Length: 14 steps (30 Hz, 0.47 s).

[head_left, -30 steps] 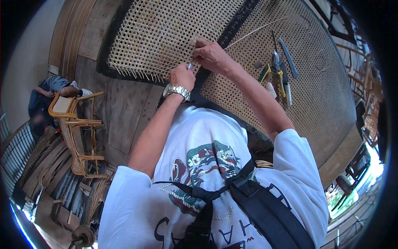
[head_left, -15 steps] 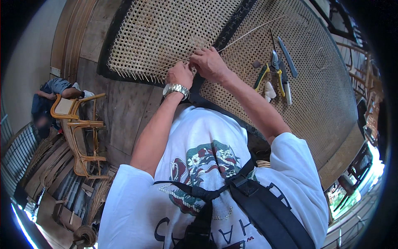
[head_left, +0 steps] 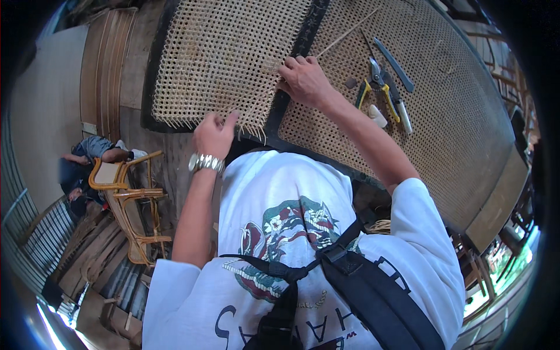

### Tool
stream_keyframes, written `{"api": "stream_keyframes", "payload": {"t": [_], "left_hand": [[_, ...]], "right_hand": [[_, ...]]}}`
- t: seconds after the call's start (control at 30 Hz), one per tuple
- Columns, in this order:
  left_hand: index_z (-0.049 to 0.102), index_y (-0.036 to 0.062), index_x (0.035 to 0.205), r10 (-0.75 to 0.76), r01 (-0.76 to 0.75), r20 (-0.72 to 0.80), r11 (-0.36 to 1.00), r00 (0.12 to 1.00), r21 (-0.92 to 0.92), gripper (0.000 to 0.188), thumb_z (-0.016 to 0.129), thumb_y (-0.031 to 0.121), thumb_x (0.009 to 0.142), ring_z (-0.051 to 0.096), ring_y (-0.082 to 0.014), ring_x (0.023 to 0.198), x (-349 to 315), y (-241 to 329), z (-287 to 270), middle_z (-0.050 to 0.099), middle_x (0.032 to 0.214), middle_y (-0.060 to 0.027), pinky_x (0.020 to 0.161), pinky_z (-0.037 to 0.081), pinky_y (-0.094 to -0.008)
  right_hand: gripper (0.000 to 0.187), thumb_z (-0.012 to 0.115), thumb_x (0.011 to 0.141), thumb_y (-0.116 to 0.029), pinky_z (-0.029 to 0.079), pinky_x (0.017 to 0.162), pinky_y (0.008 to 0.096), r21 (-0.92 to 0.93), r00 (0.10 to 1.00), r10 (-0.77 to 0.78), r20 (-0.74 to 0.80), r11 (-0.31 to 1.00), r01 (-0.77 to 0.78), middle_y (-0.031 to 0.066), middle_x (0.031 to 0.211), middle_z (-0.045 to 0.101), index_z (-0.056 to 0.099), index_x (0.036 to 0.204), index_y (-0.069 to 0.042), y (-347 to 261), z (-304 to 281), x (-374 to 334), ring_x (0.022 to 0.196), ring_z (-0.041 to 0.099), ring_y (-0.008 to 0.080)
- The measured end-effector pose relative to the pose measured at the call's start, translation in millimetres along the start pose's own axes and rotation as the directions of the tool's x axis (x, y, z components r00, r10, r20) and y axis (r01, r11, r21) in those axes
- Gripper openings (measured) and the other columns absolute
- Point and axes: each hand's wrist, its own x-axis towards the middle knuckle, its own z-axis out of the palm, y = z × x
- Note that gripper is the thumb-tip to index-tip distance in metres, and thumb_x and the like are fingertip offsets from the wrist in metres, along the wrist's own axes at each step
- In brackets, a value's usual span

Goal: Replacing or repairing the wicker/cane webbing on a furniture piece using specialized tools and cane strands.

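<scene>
A sheet of pale woven cane webbing (head_left: 216,64), its loose strand ends fringing the near edge, lies within a dark frame (head_left: 300,49). My left hand (head_left: 213,136), a metal watch (head_left: 206,163) on its wrist, is at that fringe. Its thumb stands apart from the curled fingers, and no held thing shows. Farther right, my right hand (head_left: 307,83) rests over the webbing's right edge beside the frame bar. Its fingers are bent and its thumb is tucked toward the cane; whatever lies under the fingertips is hidden.
On the right-hand cane panel (head_left: 443,116) lie yellow-handled pruning shears (head_left: 376,84), a blue-grey blade (head_left: 394,64), a white-handled tool (head_left: 403,116), a white lump (head_left: 377,116) and a thin cane strip (head_left: 350,29). At left are a rattan chair (head_left: 131,204) and another person (head_left: 96,157).
My hands, close together before, are now apart. The left has moved leftward along the fringe, uncovering loose strands; the right stays near the frame bar. The whole view has shifted slightly.
</scene>
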Motion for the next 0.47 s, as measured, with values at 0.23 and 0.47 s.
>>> {"api": "stream_keyframes", "payload": {"t": [0.23,0.47], "left_hand": [[0.074,0.0039,0.096,0.218,-0.243,0.264,0.968,0.940,0.068,0.031,0.068,0.034,0.091,0.071,-0.0356,0.084,31.0,5.5,32.4,0.073,0.087,-0.0194,0.077,0.054,-0.0448],[0.072,0.0021,0.096,0.582,-0.578,0.182,0.812,0.792,-0.082,0.025,0.069,0.027,0.090,0.069,-0.0323,0.093,39.7,3.5,19.6,0.067,0.119,-0.0181,0.080,0.054,-0.0397]], "right_hand": [[0.037,0.072,0.088,-0.043,0.050,0.068,0.0435,0.163,0.889,0.339,0.306,0.902,-0.400,0.0114,0.080,0.064,0.064,0.082,-0.007,1.4,-6.1,-6.8,0.079,0.065,0.0314],[0.036,0.073,0.087,-0.036,0.048,0.062,0.0440,0.239,0.878,0.458,0.138,0.845,-0.478,0.0148,0.071,0.061,0.060,0.074,-0.005,8.4,9.9,-18.2,0.070,0.063,0.0342]]}}
